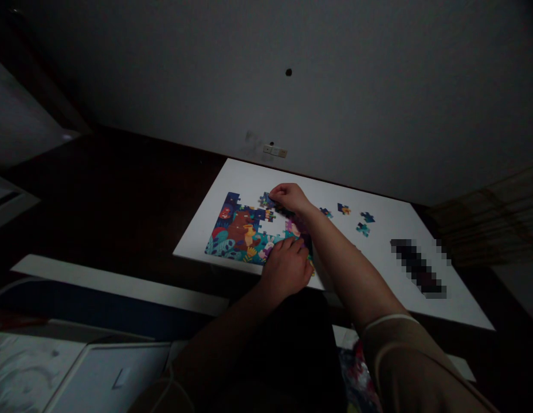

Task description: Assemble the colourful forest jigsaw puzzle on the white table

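A partly assembled jigsaw puzzle (238, 229) with a bear and other animals lies on a white board. White board shows through a gap in its middle and upper part. My right hand (292, 198) reaches over the puzzle's upper edge, thumb and fingers pinched on a blue puzzle piece (265, 199). Nearer to me, my left hand (287, 267) rests on the lower right part of the puzzle, fingers laid out over it and covering some of the picture. My right forearm hides part of the puzzle's right side.
Several loose pieces, one of them an orange-and-blue piece (344, 209), lie right of my right arm on the white board (378, 275). A pixelated dark object (419, 269) is farther right. Behind the dark table (120, 189) stands a wall with a socket (275, 151).
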A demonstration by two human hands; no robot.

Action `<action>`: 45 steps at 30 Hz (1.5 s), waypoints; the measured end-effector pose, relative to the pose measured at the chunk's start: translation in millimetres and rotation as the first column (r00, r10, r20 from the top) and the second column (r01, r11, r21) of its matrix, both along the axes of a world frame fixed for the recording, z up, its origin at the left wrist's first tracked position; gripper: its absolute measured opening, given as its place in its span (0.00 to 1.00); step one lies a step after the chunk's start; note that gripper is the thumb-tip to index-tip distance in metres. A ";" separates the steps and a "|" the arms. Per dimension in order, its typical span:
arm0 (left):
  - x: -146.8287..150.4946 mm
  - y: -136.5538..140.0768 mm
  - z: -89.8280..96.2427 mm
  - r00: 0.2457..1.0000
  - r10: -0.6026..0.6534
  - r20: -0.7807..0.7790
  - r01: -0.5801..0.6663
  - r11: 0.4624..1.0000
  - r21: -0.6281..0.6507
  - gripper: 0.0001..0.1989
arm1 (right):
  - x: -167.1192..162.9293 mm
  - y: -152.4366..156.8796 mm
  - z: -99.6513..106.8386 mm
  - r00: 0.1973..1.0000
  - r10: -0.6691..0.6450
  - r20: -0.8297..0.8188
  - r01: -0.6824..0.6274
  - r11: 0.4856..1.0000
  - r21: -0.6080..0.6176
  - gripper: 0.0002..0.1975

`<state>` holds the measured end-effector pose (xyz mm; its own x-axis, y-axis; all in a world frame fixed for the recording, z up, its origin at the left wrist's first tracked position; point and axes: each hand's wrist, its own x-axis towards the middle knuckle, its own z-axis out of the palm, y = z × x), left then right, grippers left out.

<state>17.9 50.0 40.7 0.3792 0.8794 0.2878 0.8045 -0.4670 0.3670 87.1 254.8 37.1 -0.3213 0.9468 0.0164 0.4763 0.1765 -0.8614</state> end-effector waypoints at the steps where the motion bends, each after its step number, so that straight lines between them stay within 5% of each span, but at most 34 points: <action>1: 0.1 0.0 -0.2 1.000 0.000 0.000 0.000 1.000 0.001 0.13 | 0.5 0.8 -0.5 1.000 -0.005 0.017 0.005 1.000 0.018 0.07; 13: 0.2 0.4 -2.6 1.000 -0.006 0.003 0.006 1.000 0.006 0.12 | 1.6 1.9 -2.5 0.981 0.105 0.162 -0.120 0.989 0.085 0.07; 23: 0.2 0.0 -2.6 1.000 -0.001 0.001 0.001 1.000 -0.007 0.13 | 2.2 2.5 6.7 0.927 0.148 0.344 -0.250 0.929 0.273 0.06; 41: 0.2 0.9 -2.6 1.000 -0.012 0.026 0.012 1.000 -0.002 0.12 | 6.7 2.6 5.6 0.893 0.147 0.425 -0.275 0.926 0.258 0.07; 45: 0.5 0.7 -2.1 1.000 -0.003 0.030 0.003 1.000 0.004 0.12 | 6.1 2.7 4.9 0.934 0.172 0.314 -0.253 0.937 0.239 0.07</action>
<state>18.4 50.6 38.6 0.3728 0.8773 0.3021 0.7921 -0.4705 0.3889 93.2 257.5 42.0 -0.5441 0.8271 0.1408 0.6181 0.5086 -0.5993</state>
